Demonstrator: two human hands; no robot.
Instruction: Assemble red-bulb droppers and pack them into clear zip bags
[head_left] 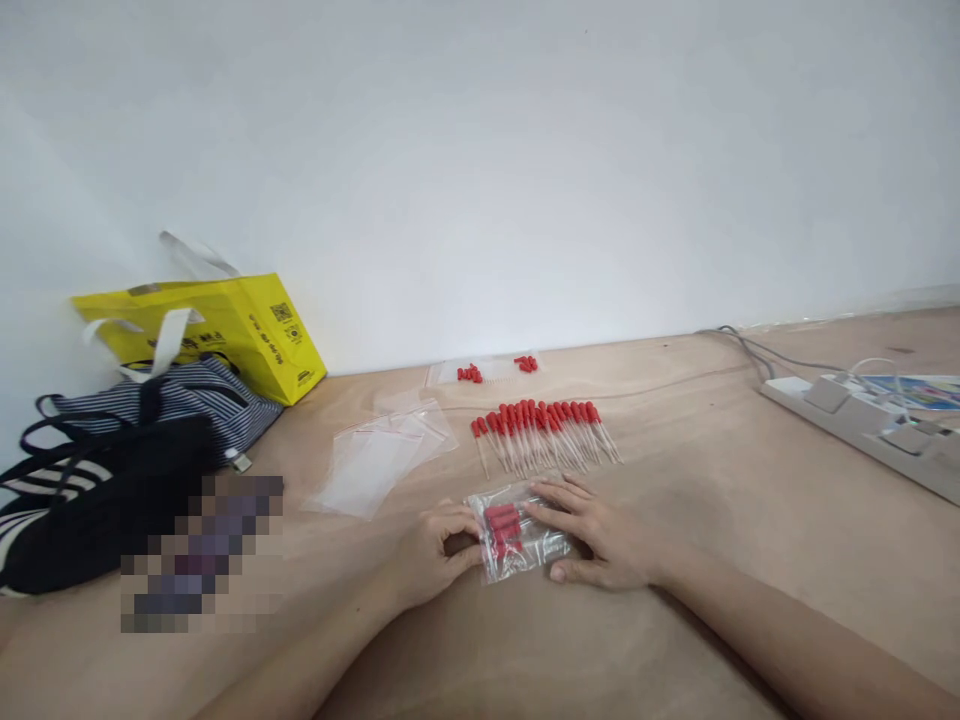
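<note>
A clear zip bag [534, 548] lies on the table between my hands. Inside it are several droppers with red rubber bulbs [502, 523], their bulbs toward the left. My left hand [442, 545] pinches the bag's left edge between thumb and fingers. Across the bag's right part rests my right hand [600, 530], fingers stretched out and thumb apart, covering some of the droppers' thin ends. Just beyond the bag, a row of loose droppers [540, 430] lies side by side, red bulbs pointing away from me and tips toward me.
Flat zip bags [375, 460] overlap left of the droppers. Near the wall, another clear bag [442, 373] lies by small red pieces [526, 364]. A yellow bag [289, 340], a striped bag [247, 400] and a black bag [150, 500] fill the left. A power strip [862, 430] sits right.
</note>
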